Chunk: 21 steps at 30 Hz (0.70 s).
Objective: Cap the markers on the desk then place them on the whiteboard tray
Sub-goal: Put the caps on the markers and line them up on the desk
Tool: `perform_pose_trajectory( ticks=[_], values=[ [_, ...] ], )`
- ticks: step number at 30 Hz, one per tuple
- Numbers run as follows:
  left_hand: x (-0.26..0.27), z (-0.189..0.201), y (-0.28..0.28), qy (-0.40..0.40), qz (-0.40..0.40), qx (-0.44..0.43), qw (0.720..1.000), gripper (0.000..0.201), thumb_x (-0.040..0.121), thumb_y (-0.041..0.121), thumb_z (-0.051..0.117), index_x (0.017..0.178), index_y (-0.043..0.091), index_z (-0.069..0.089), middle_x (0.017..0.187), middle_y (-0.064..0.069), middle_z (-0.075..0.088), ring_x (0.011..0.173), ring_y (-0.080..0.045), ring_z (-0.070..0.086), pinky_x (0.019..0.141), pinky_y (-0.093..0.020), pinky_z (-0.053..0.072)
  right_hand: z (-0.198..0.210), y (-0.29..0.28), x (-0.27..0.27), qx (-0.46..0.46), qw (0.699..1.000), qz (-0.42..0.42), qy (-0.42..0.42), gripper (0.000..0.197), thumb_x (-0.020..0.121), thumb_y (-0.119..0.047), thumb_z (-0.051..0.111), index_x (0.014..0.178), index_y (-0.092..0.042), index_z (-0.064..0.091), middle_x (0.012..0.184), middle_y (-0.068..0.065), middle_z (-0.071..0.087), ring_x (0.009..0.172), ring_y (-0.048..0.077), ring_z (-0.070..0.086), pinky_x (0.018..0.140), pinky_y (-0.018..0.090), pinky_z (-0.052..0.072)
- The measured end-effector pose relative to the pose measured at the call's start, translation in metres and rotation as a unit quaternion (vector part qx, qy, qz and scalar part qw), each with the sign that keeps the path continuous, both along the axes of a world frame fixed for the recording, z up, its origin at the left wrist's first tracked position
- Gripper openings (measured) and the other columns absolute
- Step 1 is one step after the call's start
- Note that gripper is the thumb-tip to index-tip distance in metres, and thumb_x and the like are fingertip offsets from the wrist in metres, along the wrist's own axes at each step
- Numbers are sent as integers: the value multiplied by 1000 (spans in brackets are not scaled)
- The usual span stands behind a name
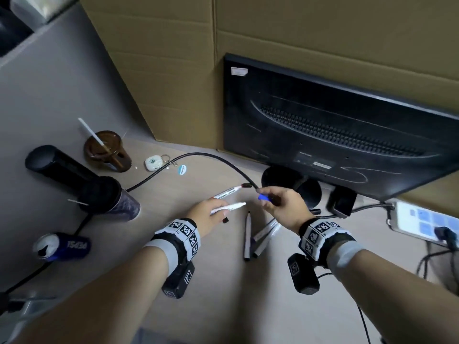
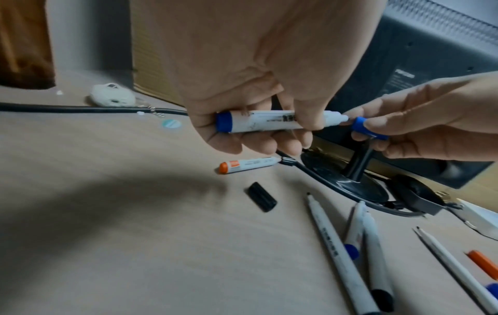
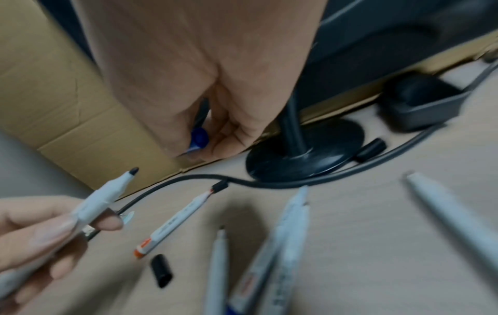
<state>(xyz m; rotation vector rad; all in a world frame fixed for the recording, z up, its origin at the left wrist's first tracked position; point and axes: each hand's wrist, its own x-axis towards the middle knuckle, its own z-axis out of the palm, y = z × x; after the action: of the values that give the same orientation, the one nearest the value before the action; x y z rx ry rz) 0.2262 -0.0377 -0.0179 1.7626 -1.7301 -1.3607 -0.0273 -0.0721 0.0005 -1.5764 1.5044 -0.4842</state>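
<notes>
**A:** Left hand (image 2: 250, 89) curls round the marker (image 2: 272, 121) mid-barrel. Right hand (image 2: 420, 119) pinches the blue cap (image 2: 367, 127) between thumb and fingers. Both held above the desk (image 1: 198, 281), about mid-surface, in front of the monitor (image 1: 335, 127).

**B:** Alignment?

**A:** Marker's long axis is roughly level, nib toward the right hand, blue end plug away from it. Cap's open end faces the nib, just short of it. Not seated yet.

**B:** Handling?

**A:** My read: light, stiff plastic tube, smooth, could roll if dropped. Mid-barrel hold looks right, leaves the tapered nose free. Cap is small; best pinched on its sides so the mouth stays clear. Probably needs a straight push along the axis until it clicks.

**B:** Others?

**A:** Orange marker (image 2: 250, 165) lies flat, further toward the desk's back edge, nib touching or nearly touching the black cable (image 1: 198, 155). Black cap (image 2: 262, 196) lies loose nearer the front. Several more uncapped markers (image 2: 342, 251) lie side by side right of it, long axes running front to back, nibs toward the monitor.

**B:** Tray?

**A:** Not in view.

**B:** Clutter?

**A:** Can (image 1: 62, 245), tumbler (image 1: 82, 180), cup (image 1: 106, 150) along the left edge.
</notes>
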Motion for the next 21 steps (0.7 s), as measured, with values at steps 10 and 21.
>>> perform_pose_trajectory(
  ticks=[10,21],
  values=[
    [-74,34,23,-53,-78,-35,995,17,92,28,70,107,25,77,93,13,72,88,-8,65,79,-21,45,33,51,-95,18,999,27,-38,23,84,-13,82,91,-34,77,94,-1,80,80,5,68,86,23,56],
    [-110,48,47,-44,-75,-39,995,23,83,49,60,100,39,73,89,8,75,88,-15,70,86,-40,58,48,79,-117,12,999,28,-29,20,86,-15,81,98,-30,79,92,2,78,76,6,64,81,24,57]
  ],
)
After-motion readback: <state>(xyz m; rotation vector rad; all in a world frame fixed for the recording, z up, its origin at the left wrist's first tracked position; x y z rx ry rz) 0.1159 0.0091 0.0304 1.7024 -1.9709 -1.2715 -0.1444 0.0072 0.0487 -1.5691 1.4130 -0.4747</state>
